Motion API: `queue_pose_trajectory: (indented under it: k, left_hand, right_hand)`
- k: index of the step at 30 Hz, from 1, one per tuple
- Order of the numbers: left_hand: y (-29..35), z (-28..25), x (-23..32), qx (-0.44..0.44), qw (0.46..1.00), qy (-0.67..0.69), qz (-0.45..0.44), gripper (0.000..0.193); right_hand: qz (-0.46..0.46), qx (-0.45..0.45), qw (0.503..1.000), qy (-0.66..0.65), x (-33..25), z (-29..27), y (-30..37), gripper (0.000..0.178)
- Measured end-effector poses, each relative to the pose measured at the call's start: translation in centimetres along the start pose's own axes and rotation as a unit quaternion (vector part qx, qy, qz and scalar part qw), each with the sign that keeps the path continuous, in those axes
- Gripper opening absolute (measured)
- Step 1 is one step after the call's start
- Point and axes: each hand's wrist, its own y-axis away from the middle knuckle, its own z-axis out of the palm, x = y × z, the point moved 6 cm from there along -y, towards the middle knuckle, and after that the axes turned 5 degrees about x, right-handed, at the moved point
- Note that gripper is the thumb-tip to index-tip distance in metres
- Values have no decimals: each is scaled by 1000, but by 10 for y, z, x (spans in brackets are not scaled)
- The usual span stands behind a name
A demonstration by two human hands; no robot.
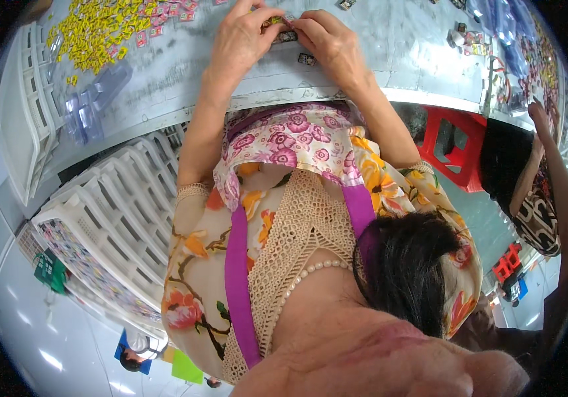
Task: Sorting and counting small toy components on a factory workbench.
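Observation:
Near the far edge of the view, my left hand (243,41) and my right hand (332,47) meet over the grey-white table (165,86). The fingers of my left hand are pinched around a small yellow piece (273,22). My right fingertips press in from the other side, closed at a tiny pinkish piece (288,20); its exact kind is too small to tell. Just under the fingertips is a small black piece with a printed face (286,37). A second black piece (306,59) lies on the table beside my right hand.
A heap of small yellow pieces (95,33) and scattered pink pieces (158,30) spread at the left. Clear plastic trays (92,106) lie by the table edge. White crates (112,212) stand lower left, a red stool (455,149) at right. Another person's arm (552,145) reaches in far right.

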Motion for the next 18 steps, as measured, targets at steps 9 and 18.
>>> queue_pose_trajectory:
  k: [9, 18]
  left_hand:
    - [6, 6, -22, 7, 996, -45, 70, 24]
    - [4, 8, -13, -13, 991, -45, 122, 31]
  right_hand:
    - [-19, -42, 995, 88, -10, 20, 0, 29]
    - [8, -81, 983, 163, -27, 21, -13, 19]
